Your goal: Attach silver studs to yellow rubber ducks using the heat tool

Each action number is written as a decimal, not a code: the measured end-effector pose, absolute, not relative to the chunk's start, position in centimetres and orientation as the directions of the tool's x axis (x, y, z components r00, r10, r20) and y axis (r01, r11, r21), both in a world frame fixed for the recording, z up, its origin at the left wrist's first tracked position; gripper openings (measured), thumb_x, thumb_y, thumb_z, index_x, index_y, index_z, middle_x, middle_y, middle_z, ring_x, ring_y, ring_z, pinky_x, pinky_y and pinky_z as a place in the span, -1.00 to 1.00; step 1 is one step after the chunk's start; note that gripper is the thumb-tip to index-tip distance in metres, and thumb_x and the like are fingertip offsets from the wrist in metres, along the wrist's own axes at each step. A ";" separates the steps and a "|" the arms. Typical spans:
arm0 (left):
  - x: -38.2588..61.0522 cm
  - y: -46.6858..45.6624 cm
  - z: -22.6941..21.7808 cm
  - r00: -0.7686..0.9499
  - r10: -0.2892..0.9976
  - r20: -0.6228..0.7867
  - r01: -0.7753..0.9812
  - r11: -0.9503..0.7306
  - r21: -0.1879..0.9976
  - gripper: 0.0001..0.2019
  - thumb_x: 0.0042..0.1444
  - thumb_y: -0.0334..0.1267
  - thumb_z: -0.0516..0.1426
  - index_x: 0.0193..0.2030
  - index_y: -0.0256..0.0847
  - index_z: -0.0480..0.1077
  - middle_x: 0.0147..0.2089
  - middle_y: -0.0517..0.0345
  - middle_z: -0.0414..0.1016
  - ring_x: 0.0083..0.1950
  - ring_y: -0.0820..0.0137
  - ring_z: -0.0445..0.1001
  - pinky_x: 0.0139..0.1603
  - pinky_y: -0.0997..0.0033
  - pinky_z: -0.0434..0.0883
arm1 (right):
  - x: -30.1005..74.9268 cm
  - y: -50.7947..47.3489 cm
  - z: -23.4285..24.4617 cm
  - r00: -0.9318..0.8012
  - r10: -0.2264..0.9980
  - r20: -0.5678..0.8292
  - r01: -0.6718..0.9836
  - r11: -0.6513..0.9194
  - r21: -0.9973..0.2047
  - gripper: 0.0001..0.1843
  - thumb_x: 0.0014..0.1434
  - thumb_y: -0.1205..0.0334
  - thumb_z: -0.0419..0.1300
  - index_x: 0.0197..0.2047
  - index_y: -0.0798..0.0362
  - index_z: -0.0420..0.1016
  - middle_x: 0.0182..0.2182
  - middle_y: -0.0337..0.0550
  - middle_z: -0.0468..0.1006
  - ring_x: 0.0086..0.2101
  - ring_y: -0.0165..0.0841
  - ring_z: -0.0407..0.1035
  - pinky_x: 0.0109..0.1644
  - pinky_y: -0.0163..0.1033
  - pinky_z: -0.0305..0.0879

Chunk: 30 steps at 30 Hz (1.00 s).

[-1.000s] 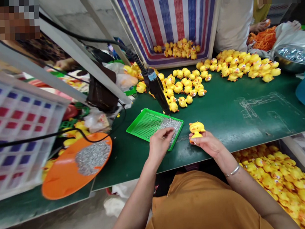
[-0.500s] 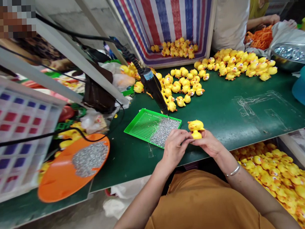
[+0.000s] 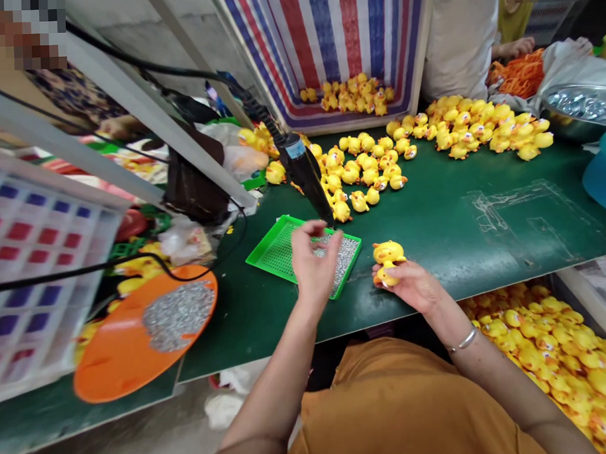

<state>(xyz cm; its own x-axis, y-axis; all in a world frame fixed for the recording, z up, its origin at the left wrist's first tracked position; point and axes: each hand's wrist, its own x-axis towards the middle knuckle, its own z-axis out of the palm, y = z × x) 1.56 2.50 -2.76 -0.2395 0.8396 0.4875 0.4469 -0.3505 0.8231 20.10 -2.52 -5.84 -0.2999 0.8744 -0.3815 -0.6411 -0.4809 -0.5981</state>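
My right hand [image 3: 415, 284] grips a yellow toy duck [image 3: 387, 254] over the table's front part, its head facing up. My left hand [image 3: 314, 266] is raised above a green perforated tray [image 3: 274, 251], fingers curved and thumb apart, with nothing visible in it. Small silvery screws or pins [image 3: 346, 252] fill the tray's right side, partly hidden by that hand. Just beyond my left fingertips hangs a black electric screwdriver [image 3: 308, 177] on a coiled cord, its tip low over the tray's far edge.
More yellow ducks [image 3: 365, 165] lie behind the tray, with a larger heap [image 3: 478, 125] to the right. A striped-lined box [image 3: 321, 34] stands at the back. An orange dish [image 3: 109, 356] of metal pieces is at left. A duck-filled bin [image 3: 560, 350] sits below right. Co-workers' hands show at far left and right.
My left hand has left the duck and moved left and up over the tray, its fingers opening. My right hand keeps the duck, which has tilted slightly.
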 end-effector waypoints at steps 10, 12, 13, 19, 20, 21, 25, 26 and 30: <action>-0.3 10.2 0.1 -0.165 0.893 0.418 0.083 -0.410 0.908 -0.49 -0.08 0.11 0.36 -0.14 -0.23 0.42 -0.19 0.03 0.59 -0.15 0.27 0.60 -0.03 0.18 0.53 | 17.2 2.4 -4.4 -0.207 0.885 -0.417 -0.644 -0.444 -0.623 -0.82 -0.08 0.43 0.38 -0.33 0.16 0.54 -0.25 0.01 0.67 -0.31 -0.23 0.59 -0.34 -0.29 0.51; -0.6 8.7 0.8 -0.203 0.878 0.433 0.062 -0.430 0.901 -0.54 -0.06 0.05 0.36 -0.15 -0.23 0.44 -0.20 0.07 0.60 -0.18 0.31 0.60 -0.03 0.21 0.53 | 15.9 3.2 -4.1 -0.224 0.897 -0.381 -0.653 -0.428 -0.625 -0.79 -0.09 0.45 0.37 -0.31 0.15 0.54 -0.22 -0.01 0.67 -0.30 -0.23 0.60 -0.32 -0.28 0.53; -0.7 7.9 1.2 -0.210 0.874 0.439 0.050 -0.439 0.897 -0.57 -0.05 0.03 0.36 -0.17 -0.23 0.44 -0.21 0.08 0.60 -0.19 0.32 0.60 -0.04 0.23 0.54 | 15.3 3.5 -4.0 -0.236 0.900 -0.366 -0.656 -0.425 -0.624 -0.78 -0.09 0.46 0.37 -0.30 0.15 0.54 -0.21 -0.02 0.66 -0.29 -0.22 0.60 -0.31 -0.27 0.53; -1.5 5.1 3.0 -0.213 0.877 0.431 -0.007 -0.443 0.897 -0.64 -0.04 -0.02 0.37 -0.23 -0.22 0.48 -0.21 0.07 0.62 -0.22 0.35 0.61 -0.07 0.28 0.55 | 12.2 3.6 -4.0 -0.317 0.884 -0.344 -0.649 -0.467 -0.601 -0.76 -0.13 0.45 0.38 -0.31 0.15 0.56 -0.27 -0.06 0.67 -0.23 -0.20 0.60 -0.24 -0.25 0.56; -1.5 4.9 3.1 -0.213 0.877 0.431 -0.016 -0.445 0.896 -0.65 -0.05 -0.02 0.38 -0.24 -0.22 0.48 -0.21 0.07 0.63 -0.21 0.35 0.61 -0.07 0.28 0.55 | 12.0 3.6 -4.0 -0.317 0.881 -0.351 -0.643 -0.472 -0.604 -0.77 -0.14 0.45 0.38 -0.32 0.16 0.57 -0.29 -0.06 0.67 -0.23 -0.21 0.60 -0.24 -0.27 0.55; -1.5 4.7 3.2 -0.213 0.876 0.433 -0.027 -0.448 0.894 -0.65 -0.05 -0.03 0.38 -0.23 -0.21 0.49 -0.20 0.07 0.63 -0.22 0.35 0.61 -0.07 0.28 0.55 | 11.9 3.6 -4.0 -0.312 0.879 -0.361 -0.636 -0.476 -0.608 -0.78 -0.14 0.45 0.38 -0.33 0.17 0.58 -0.30 -0.05 0.67 -0.24 -0.22 0.60 -0.25 -0.28 0.55; -1.5 4.0 3.6 -0.232 0.861 0.453 -0.082 -0.481 0.873 -0.63 -0.07 -0.04 0.39 -0.20 -0.20 0.49 -0.22 0.10 0.64 -0.23 0.36 0.62 -0.05 0.26 0.57 | 12.0 3.4 -4.0 -0.273 0.858 -0.436 -0.609 -0.505 -0.612 -0.79 -0.14 0.48 0.36 -0.34 0.23 0.58 -0.31 0.02 0.67 -0.27 -0.23 0.59 -0.24 -0.28 0.54; -1.5 3.9 3.6 -0.238 0.857 0.457 -0.088 -0.488 0.869 -0.63 -0.07 -0.04 0.39 -0.20 -0.20 0.49 -0.22 0.10 0.64 -0.24 0.35 0.63 -0.05 0.26 0.57 | 12.1 3.2 -4.0 -0.267 0.852 -0.450 -0.605 -0.511 -0.611 -0.77 -0.15 0.49 0.36 -0.32 0.23 0.57 -0.31 0.03 0.67 -0.28 -0.23 0.59 -0.24 -0.27 0.54; -1.8 4.0 3.7 -0.238 0.835 0.497 -0.044 -0.520 0.853 -0.56 -0.16 -0.09 0.45 -0.17 -0.15 0.44 -0.27 0.18 0.61 -0.26 0.35 0.62 -0.11 0.27 0.58 | 13.5 2.0 -3.9 -0.288 0.853 -0.435 -0.588 -0.516 -0.623 -0.65 -0.16 0.47 0.39 -0.22 0.16 0.56 -0.25 0.01 0.67 -0.29 -0.21 0.59 -0.32 -0.26 0.52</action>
<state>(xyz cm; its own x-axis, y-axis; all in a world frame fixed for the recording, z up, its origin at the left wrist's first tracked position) -1.77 4.00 3.73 -0.2379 0.8345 0.4970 -0.0438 -0.5203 0.8528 13.53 1.99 -3.94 -0.2880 0.8529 -0.4354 -0.5876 -0.5164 -0.6230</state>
